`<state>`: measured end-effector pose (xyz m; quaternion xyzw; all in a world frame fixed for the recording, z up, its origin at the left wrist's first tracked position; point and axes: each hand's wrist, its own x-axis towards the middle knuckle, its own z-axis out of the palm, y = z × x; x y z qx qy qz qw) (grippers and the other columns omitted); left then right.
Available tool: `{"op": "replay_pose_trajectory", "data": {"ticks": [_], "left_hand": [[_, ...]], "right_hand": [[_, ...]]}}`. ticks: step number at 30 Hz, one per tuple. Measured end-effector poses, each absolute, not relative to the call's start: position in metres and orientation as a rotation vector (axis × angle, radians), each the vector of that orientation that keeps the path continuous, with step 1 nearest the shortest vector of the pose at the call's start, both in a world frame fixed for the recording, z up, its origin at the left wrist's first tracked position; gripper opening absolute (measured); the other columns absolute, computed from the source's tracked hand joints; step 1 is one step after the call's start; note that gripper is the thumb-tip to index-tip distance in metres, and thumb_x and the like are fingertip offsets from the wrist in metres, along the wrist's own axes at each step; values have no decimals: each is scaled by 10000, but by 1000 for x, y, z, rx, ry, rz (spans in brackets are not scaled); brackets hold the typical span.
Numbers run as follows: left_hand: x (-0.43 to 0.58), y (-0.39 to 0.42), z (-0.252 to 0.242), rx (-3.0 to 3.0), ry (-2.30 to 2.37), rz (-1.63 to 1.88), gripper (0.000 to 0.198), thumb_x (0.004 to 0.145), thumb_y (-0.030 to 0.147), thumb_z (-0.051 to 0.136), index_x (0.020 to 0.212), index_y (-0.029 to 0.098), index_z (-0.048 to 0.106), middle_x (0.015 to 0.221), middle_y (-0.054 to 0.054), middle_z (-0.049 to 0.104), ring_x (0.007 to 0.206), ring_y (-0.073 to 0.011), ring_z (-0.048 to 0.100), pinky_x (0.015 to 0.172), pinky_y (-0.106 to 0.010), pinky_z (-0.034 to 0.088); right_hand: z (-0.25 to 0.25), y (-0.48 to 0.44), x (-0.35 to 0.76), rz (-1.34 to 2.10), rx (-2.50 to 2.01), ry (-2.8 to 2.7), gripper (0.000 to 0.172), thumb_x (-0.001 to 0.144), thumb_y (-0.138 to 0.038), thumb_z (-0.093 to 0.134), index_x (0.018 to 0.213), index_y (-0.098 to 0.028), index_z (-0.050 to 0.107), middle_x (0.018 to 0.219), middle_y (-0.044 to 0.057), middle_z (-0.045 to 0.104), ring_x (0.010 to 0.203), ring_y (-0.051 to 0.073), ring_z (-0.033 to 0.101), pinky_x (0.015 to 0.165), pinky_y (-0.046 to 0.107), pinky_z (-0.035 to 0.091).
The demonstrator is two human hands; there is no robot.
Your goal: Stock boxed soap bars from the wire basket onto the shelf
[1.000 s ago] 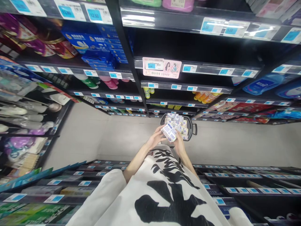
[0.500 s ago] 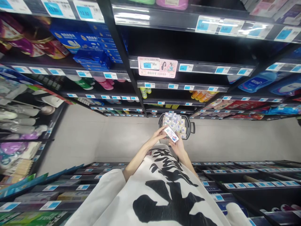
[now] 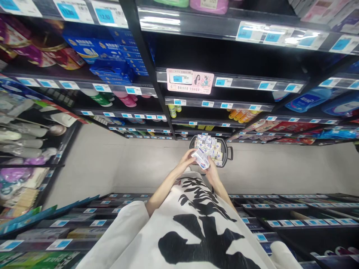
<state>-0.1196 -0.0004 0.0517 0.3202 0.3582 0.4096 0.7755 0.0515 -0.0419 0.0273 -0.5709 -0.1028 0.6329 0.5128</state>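
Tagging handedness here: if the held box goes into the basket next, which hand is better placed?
Probably the right hand: it lines up with the middle of the basket, while the left hand sits by its left edge. Both hold the box.

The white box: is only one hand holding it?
No, the left hand and the right hand both grip the box, one on each side.

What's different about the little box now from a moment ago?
The little box got turned: its narrow side faced up, and now a broader face shows too. The left hand and right hand both still hold it. The basket of boxes looks the same.
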Motion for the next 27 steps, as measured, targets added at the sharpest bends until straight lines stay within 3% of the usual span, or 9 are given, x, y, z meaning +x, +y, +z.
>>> {"op": "replay_pose_trajectory", "data": {"ticks": [6,11,14,17,19,21,24,27], "left_hand": [[-122,4,52,613,832,943,441,812,426,842,1185,241,695,1187,-64,726,1092,-261,657,923,-365,544],[-122,4,48,592,861,969,453,761,370,854,1165,233,704,1139,-56,743,1070,-255,657,927,-352,520],[-122,-2,44,599,867,981,641,694,320,907,1292,257,684,1233,-72,746,1160,-286,657,987,-369,508],[-121,-11,37,662,899,1029,738,631,284,966,1318,300,697,1410,-79,686,1379,-348,571,1125,-410,463],[-121,-17,28,726,933,1044,724,622,321,988,1297,315,726,1505,-90,631,1509,-394,454,1184,-446,438],[-123,-19,16,762,945,1018,795,616,401,996,1356,347,710,1518,-96,625,1535,-416,429,1177,-464,469],[-127,-13,-3,852,940,947,844,683,569,933,1428,258,688,1460,-174,661,1359,-446,606,1039,-464,575],[-129,0,-12,965,947,889,864,588,710,931,1268,194,795,1408,-216,672,1273,-462,659,944,-426,623]], "right_hand": [[25,-43,47,1443,-1421,-489,610,794,-659,782,1253,-271,677,1034,41,723,711,154,594,501,241,441],[25,-43,46,1475,-1403,-472,631,784,-639,809,1278,-269,680,1067,53,733,706,148,601,523,243,461],[21,-44,42,1471,-1386,-385,624,750,-657,832,1221,-276,681,1059,51,742,737,167,628,506,230,433],[16,-49,37,1426,-1367,-305,604,689,-685,861,1096,-270,697,1013,70,762,759,209,664,488,241,418],[12,-53,35,1382,-1342,-274,588,655,-682,884,1048,-278,715,971,79,776,781,245,694,507,271,448],[9,-54,34,1368,-1342,-199,621,603,-686,916,1057,-301,739,962,71,787,834,277,723,569,315,511],[5,-49,33,1367,-1350,-29,758,523,-722,941,1095,-256,765,1055,86,798,1017,304,747,736,338,577],[6,-37,32,1384,-1275,-2,767,399,-737,959,936,-218,786,1042,108,801,1123,356,739,783,360,602]]}}
